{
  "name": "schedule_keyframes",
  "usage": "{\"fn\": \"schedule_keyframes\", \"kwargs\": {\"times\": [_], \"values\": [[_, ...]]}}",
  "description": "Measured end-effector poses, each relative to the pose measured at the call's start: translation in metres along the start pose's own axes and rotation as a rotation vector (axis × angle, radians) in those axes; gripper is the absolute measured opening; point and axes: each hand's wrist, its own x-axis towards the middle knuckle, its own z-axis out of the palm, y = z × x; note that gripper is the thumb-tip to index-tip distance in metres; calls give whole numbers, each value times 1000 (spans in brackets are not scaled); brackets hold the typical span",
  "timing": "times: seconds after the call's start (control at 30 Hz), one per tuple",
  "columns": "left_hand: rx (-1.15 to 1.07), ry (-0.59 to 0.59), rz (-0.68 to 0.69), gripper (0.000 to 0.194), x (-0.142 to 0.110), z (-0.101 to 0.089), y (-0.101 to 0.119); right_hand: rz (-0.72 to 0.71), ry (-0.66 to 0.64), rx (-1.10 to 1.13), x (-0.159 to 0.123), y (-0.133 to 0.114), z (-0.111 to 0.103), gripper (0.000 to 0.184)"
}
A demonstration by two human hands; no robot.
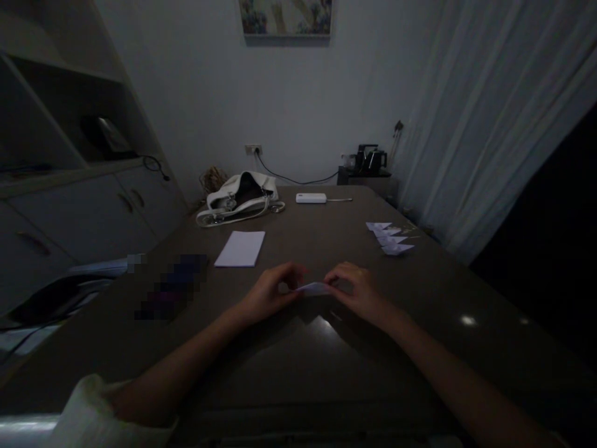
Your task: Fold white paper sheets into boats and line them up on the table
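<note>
Between my two hands, a small folded piece of white paper (314,287) is held just above the dark table. My left hand (276,287) pinches its left end between thumb and fingers. Its right end is gripped the same way by my right hand (357,289). The paper's exact folds are too dim and small to make out. Several folded white paper boats (396,248) stand in a row on the right side of the table. A stack of white paper (240,249) lies beyond my left hand.
A white handbag (245,198) rests at the far left of the table (321,373). Near the far edge lies a white power bank (311,198) with a short cable. A blurred dark item (175,283) is at left. Beyond the table, a black kettle (374,160) stands on a cabinet.
</note>
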Motion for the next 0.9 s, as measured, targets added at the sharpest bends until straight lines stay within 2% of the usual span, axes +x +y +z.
{"fn": "schedule_keyframes", "kwargs": {"times": [0.07, 0.13, 0.27, 0.4, 0.5, 0.63, 0.8, 0.9], "values": [[97, -61, 49, 21, 0, -1, 0, -79, -41, -44, -1, -1, 0, 10], [194, -133, 81, 14, 0, -2, 0, -100, -113, -58, -3, -1, 1, 14], [285, -236, 85, 14, -1, -1, 0, -50, -262, -71, -6, 1, 5, 18], [287, -289, 67, 15, -3, 0, 2, -47, -311, -67, -7, 2, 6, 17], [279, -278, 47, 15, -2, 0, 2, -19, -297, -56, -6, 2, 6, 12], [263, -242, -20, 24, -1, 1, 1, 97, -242, 27, -5, 5, 9, 13], [98, -173, -118, 20, 0, 1, 2, 233, -116, 104, -5, 13, 17, 11], [101, -156, -150, 20, 0, 1, 3, 273, -99, 86, -3, 15, 19, 3]]}}
